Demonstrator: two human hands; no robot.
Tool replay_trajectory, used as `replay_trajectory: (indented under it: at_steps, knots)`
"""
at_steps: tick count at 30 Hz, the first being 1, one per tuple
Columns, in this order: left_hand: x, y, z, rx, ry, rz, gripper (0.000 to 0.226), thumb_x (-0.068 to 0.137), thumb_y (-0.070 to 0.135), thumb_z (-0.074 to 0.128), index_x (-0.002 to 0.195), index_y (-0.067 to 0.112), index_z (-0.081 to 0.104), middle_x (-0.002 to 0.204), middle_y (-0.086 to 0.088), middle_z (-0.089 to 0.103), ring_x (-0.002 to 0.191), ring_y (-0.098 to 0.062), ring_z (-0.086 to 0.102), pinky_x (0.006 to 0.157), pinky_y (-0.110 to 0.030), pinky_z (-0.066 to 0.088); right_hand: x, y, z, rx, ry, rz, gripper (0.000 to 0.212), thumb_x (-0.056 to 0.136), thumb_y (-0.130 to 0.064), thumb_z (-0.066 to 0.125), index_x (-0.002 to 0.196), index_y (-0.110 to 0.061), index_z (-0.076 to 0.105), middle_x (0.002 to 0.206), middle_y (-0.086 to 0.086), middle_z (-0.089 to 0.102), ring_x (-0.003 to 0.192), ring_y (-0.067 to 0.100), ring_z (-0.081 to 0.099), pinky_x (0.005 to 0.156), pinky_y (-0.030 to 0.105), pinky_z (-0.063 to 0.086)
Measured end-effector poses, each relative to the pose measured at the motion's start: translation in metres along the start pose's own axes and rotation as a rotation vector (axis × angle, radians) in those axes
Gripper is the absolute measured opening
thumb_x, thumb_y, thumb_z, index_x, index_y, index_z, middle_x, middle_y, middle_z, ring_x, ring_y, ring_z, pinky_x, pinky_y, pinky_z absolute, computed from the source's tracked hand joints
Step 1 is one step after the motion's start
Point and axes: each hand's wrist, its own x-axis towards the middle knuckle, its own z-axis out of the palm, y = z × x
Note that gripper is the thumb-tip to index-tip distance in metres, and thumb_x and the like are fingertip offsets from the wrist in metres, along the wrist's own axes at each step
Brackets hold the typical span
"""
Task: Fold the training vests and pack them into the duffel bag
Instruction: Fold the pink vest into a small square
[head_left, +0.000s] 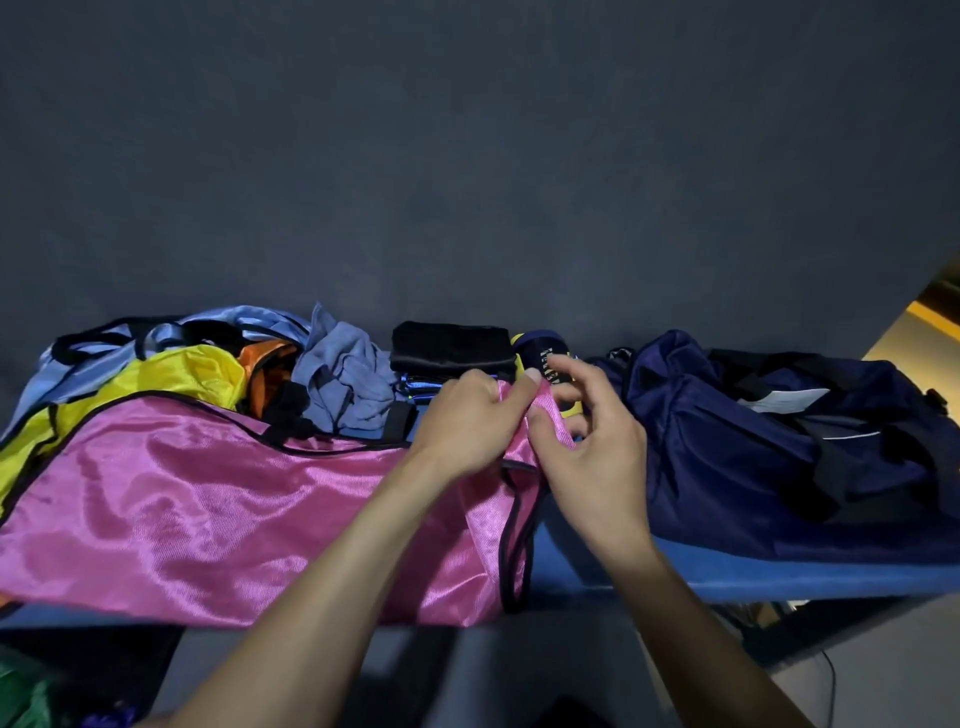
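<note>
Left hand (470, 421) and right hand (587, 441) both pinch one strap end of the pink vest (208, 499), which lies spread along the bench's (779, 577) front edge. More vests (171, 364) are heaped at the back-left corner; the navy duffel bag (779, 447) sits at the right end.

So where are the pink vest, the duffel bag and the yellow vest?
pink vest (208, 499), head view, its broad shiny middle.
duffel bag (727, 457), head view, its navy side panel.
yellow vest (192, 379), head view, its upper fold.

Sports kit room, blue bench (779, 577), dark wall (467, 156), heaped vests (171, 374), duffel bag (753, 441)
</note>
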Motion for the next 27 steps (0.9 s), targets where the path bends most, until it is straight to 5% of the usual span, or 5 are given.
replay_trajectory:
  at_steps: [7,11,18,24,27]
  knots:
    - [-0.003,0.017,-0.009,-0.315,-0.232,-0.089,0.087,0.104,0.066,0.024,0.066,-0.001,0.065,0.051,-0.009,0.063,0.048,-0.025,0.061,0.055,-0.032,0.051,0.004,-0.012,0.005,-0.038,-0.027,-0.064,0.042,0.089,-0.013,0.073,0.127,-0.029,0.064,0.092,-0.01,0.067,0.065,0.014,0.062,0.062,0.015,0.047]
    - [-0.006,0.024,-0.024,-0.426,-0.338,-0.12,0.093,0.101,0.071,0.018,0.065,0.003,0.07,0.059,-0.024,0.067,0.052,-0.036,0.067,0.051,-0.032,0.056,0.007,-0.012,0.001,-0.179,-0.087,-0.073,0.053,0.085,-0.032,0.078,0.134,-0.032,0.057,0.106,-0.014,0.063,0.09,0.008,0.063,0.083,0.026,0.053]
    - [-0.002,0.009,-0.025,-0.22,-0.235,0.18,0.075,0.104,0.066,0.024,0.082,0.016,0.075,0.073,-0.01,0.074,0.068,-0.025,0.073,0.073,-0.037,0.059,0.013,-0.002,0.005,-0.208,0.039,-0.042,0.033,0.088,-0.02,0.074,0.118,-0.028,0.065,0.097,-0.013,0.07,0.091,0.006,0.067,0.084,0.037,0.055]
    - [0.015,-0.076,-0.063,0.135,-0.16,0.182,0.007,0.1,0.021,0.063,0.103,0.021,0.07,0.093,0.005,0.072,0.082,-0.007,0.066,0.077,-0.022,0.048,0.028,0.026,-0.019,-0.278,0.018,0.264,0.041,0.083,-0.004,0.065,0.118,-0.027,0.064,0.082,-0.012,0.068,0.072,0.014,0.065,0.08,0.039,0.055]
    - [0.012,-0.129,-0.067,0.425,-0.188,0.105,0.036,0.092,0.026,0.074,0.126,0.021,0.065,0.117,0.002,0.068,0.107,-0.018,0.064,0.094,-0.031,0.049,0.033,0.038,-0.036,-0.395,-0.075,0.402,0.039,0.085,-0.011,0.065,0.123,-0.022,0.062,0.082,-0.012,0.066,0.08,0.017,0.065,0.085,0.04,0.055]
